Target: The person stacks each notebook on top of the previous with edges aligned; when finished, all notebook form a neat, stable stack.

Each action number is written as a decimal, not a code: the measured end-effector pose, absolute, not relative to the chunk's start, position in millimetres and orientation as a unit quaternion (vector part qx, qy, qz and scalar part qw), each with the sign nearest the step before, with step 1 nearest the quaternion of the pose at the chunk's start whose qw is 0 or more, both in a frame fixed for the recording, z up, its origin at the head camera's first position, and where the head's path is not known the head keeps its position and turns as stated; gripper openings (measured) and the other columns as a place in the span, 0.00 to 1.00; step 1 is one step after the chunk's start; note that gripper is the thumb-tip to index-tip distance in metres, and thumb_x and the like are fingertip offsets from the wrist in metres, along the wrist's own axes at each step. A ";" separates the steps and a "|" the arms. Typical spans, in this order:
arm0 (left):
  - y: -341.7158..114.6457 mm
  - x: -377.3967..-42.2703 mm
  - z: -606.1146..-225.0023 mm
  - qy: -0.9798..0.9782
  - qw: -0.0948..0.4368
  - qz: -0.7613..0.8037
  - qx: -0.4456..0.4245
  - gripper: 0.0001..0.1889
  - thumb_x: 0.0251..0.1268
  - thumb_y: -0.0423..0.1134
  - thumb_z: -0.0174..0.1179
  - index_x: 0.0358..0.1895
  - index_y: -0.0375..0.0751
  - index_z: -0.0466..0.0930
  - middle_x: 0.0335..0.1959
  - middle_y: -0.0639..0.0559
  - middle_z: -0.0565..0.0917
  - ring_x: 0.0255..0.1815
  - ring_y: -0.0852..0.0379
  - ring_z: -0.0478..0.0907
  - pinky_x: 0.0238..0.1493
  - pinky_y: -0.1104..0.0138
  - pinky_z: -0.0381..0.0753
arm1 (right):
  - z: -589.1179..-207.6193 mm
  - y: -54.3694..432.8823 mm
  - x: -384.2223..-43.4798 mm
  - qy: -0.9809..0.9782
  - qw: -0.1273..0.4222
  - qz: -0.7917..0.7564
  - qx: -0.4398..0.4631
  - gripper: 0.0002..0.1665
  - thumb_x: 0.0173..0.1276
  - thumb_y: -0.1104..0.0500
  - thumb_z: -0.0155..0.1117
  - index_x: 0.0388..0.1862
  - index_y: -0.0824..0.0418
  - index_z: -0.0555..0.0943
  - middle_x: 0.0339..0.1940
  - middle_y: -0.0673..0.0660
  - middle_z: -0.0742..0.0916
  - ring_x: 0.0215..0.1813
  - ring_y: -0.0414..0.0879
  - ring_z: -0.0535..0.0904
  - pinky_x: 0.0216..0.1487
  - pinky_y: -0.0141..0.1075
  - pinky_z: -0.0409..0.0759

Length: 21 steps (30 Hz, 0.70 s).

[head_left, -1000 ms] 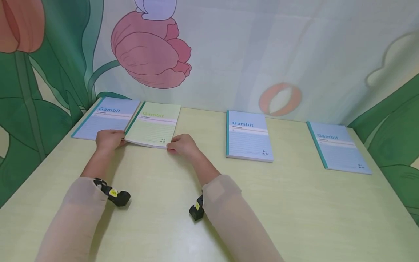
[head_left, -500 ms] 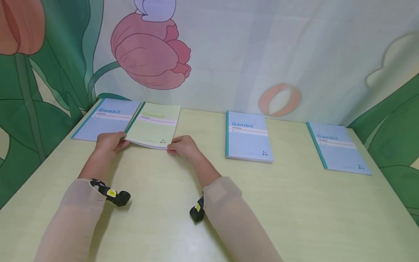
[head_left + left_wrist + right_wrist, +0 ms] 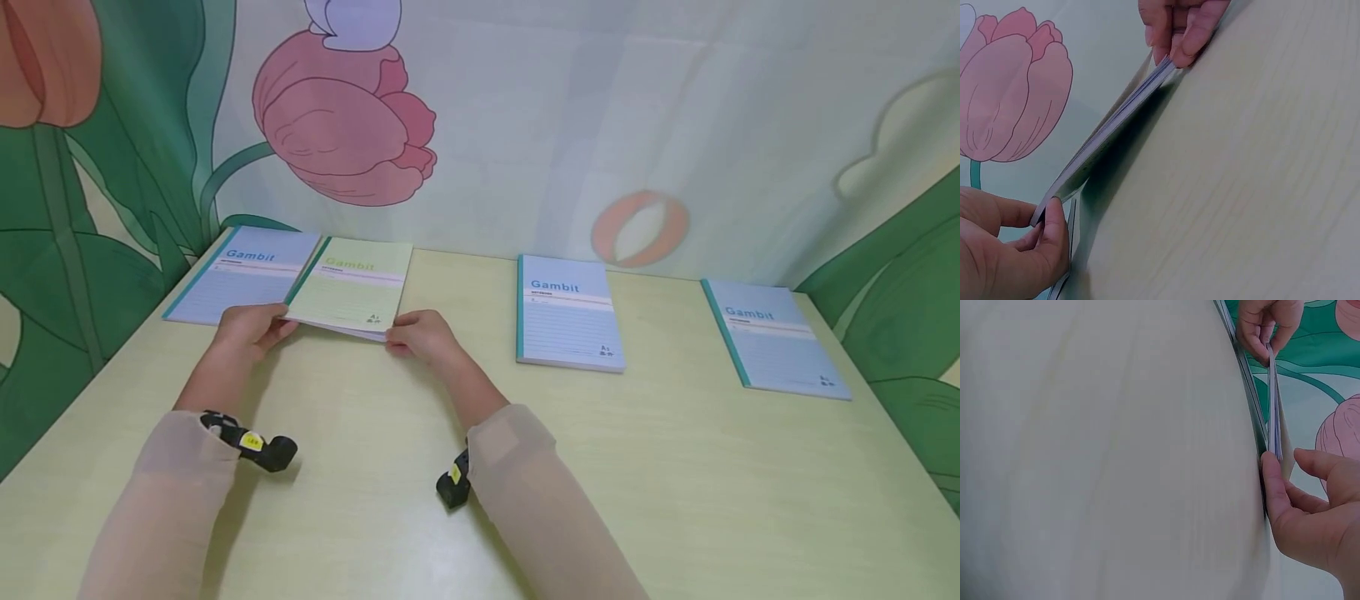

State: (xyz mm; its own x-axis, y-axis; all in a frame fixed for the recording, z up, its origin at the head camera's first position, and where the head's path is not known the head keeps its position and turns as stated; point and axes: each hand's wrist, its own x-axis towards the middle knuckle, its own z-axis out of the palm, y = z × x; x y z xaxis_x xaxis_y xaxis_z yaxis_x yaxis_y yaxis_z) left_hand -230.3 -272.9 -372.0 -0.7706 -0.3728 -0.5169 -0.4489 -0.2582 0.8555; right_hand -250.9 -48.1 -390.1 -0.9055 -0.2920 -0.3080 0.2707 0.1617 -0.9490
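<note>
A pale green Gambit notebook [image 3: 348, 287] with a dark green spine is held at its near corners, its near edge raised off the table. My left hand [image 3: 243, 329] pinches the near left corner, thumb and fingers on opposite faces in the left wrist view. At the near right corner is my right hand [image 3: 423, 333]. In the right wrist view, its index finger lies against the page block [image 3: 1274, 412] and its thumb stands off to the other side, the cover between them. That cover gapes slightly from the pages. A blue Gambit notebook [image 3: 258, 258] lies directly left of the green one.
Two more blue notebooks lie flat to the right, one mid-table [image 3: 570, 317] and one near the right edge [image 3: 780, 342]. The pale wooden table [image 3: 675, 492] backs onto a flower-printed curtain [image 3: 510, 125]. Black cameras sit on both wrists.
The green notebook's near edge has bent, and its cover has come away from the pages at the near right corner. My left fingers have shifted slightly at their corner; the blue notebooks stay put.
</note>
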 end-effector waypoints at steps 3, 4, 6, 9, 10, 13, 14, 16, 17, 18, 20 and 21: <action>-274.1 -229.0 -371.0 0.598 0.035 0.729 -0.331 0.25 0.65 0.29 0.50 0.65 0.35 0.57 0.44 0.49 0.68 0.32 0.64 0.74 0.41 0.76 0.79 | -389.7 -46.4 -252.1 0.734 0.218 -0.643 -0.009 0.20 0.62 0.69 0.61 0.53 0.75 0.74 0.37 0.63 0.84 0.40 0.51 0.82 0.40 0.31 0.82; -274.2 -228.3 -370.4 0.594 0.037 0.733 -0.330 0.25 0.65 0.29 0.50 0.65 0.35 0.57 0.43 0.49 0.69 0.30 0.64 0.74 0.41 0.76 0.79 | -390.0 -46.1 -252.6 0.733 0.218 -0.644 -0.009 0.20 0.63 0.68 0.61 0.52 0.75 0.74 0.36 0.62 0.83 0.39 0.50 0.82 0.39 0.31 0.82; -274.4 -227.2 -369.8 0.585 0.041 0.742 -0.325 0.25 0.65 0.28 0.50 0.65 0.35 0.57 0.43 0.49 0.69 0.29 0.65 0.75 0.41 0.76 0.79 | -390.4 -45.7 -253.6 0.731 0.218 -0.647 -0.006 0.19 0.63 0.67 0.61 0.52 0.75 0.74 0.34 0.61 0.83 0.38 0.49 0.82 0.39 0.31 0.82; -275.0 -226.1 -369.5 0.586 0.043 0.743 -0.319 0.25 0.65 0.28 0.50 0.65 0.34 0.57 0.42 0.49 0.69 0.28 0.65 0.75 0.41 0.76 0.79 | -391.4 -46.9 -254.9 0.720 0.219 -0.659 0.002 0.18 0.63 0.67 0.60 0.51 0.74 0.74 0.32 0.61 0.82 0.36 0.49 0.81 0.38 0.32 0.83; -274.8 -225.7 -369.4 0.590 0.043 0.740 -0.319 0.25 0.65 0.28 0.50 0.65 0.34 0.57 0.42 0.49 0.69 0.28 0.65 0.75 0.41 0.76 0.79 | -391.6 -47.3 -255.2 0.716 0.221 -0.662 0.005 0.17 0.64 0.67 0.60 0.50 0.74 0.74 0.32 0.61 0.82 0.36 0.49 0.81 0.38 0.32 0.83; -275.0 -225.2 -370.2 0.604 0.045 0.730 -0.317 0.25 0.66 0.29 0.49 0.66 0.33 0.57 0.43 0.49 0.69 0.30 0.64 0.74 0.42 0.76 0.79 | -391.7 -48.2 -256.2 0.702 0.229 -0.674 0.018 0.17 0.64 0.68 0.59 0.51 0.74 0.73 0.31 0.61 0.81 0.35 0.50 0.82 0.39 0.33 0.83; -274.9 -225.2 -370.6 0.609 0.045 0.726 -0.316 0.25 0.66 0.29 0.49 0.66 0.33 0.57 0.43 0.48 0.69 0.31 0.64 0.74 0.42 0.76 0.79 | -391.5 -48.4 -256.6 0.697 0.232 -0.678 0.024 0.17 0.64 0.69 0.59 0.51 0.74 0.73 0.31 0.61 0.80 0.35 0.50 0.82 0.39 0.33 0.83; -275.1 -225.2 -371.6 0.616 0.047 0.721 -0.316 0.25 0.67 0.29 0.49 0.67 0.33 0.56 0.43 0.48 0.69 0.33 0.64 0.74 0.44 0.76 0.78 | -390.9 -48.8 -257.0 0.689 0.237 -0.684 0.033 0.17 0.64 0.70 0.59 0.52 0.74 0.72 0.31 0.61 0.80 0.35 0.50 0.82 0.39 0.32 0.83; -275.2 -225.2 -372.0 0.619 0.048 0.718 -0.315 0.26 0.67 0.30 0.48 0.67 0.34 0.56 0.44 0.48 0.69 0.34 0.63 0.74 0.44 0.76 0.78 | -390.6 -49.1 -257.3 0.686 0.238 -0.687 0.038 0.17 0.64 0.70 0.59 0.52 0.75 0.72 0.32 0.61 0.80 0.35 0.50 0.82 0.39 0.32 0.83; -275.2 -225.1 -372.2 0.622 0.049 0.716 -0.314 0.26 0.67 0.30 0.48 0.67 0.33 0.56 0.44 0.48 0.69 0.34 0.63 0.74 0.44 0.76 0.78 | -390.5 -49.4 -257.6 0.683 0.238 -0.690 0.042 0.17 0.64 0.71 0.58 0.52 0.75 0.72 0.32 0.61 0.80 0.35 0.50 0.82 0.39 0.32 0.83; -275.6 -225.0 -372.9 0.628 0.049 0.711 -0.312 0.26 0.67 0.30 0.48 0.67 0.33 0.56 0.44 0.48 0.68 0.34 0.63 0.73 0.44 0.76 0.78 | -389.9 -50.4 -257.9 0.676 0.236 -0.697 0.048 0.18 0.63 0.72 0.58 0.52 0.75 0.72 0.32 0.62 0.80 0.34 0.50 0.82 0.39 0.32 0.83; -275.9 -224.8 -373.1 0.631 0.050 0.709 -0.311 0.25 0.67 0.30 0.48 0.67 0.33 0.56 0.44 0.48 0.68 0.33 0.64 0.73 0.44 0.76 0.78 | -389.8 -51.0 -258.0 0.672 0.235 -0.700 0.051 0.18 0.63 0.73 0.58 0.52 0.76 0.72 0.33 0.62 0.80 0.34 0.49 0.82 0.39 0.32 0.83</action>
State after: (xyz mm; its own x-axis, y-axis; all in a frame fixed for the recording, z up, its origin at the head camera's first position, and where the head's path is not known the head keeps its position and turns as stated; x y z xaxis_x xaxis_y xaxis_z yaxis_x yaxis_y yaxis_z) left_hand -224.8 -275.9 -373.1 -0.8014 -0.3213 -0.5045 -0.4634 -0.1999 0.8633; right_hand -258.0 -51.0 -389.8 -0.8841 -0.2610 -0.3875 0.3978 0.0146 -0.9174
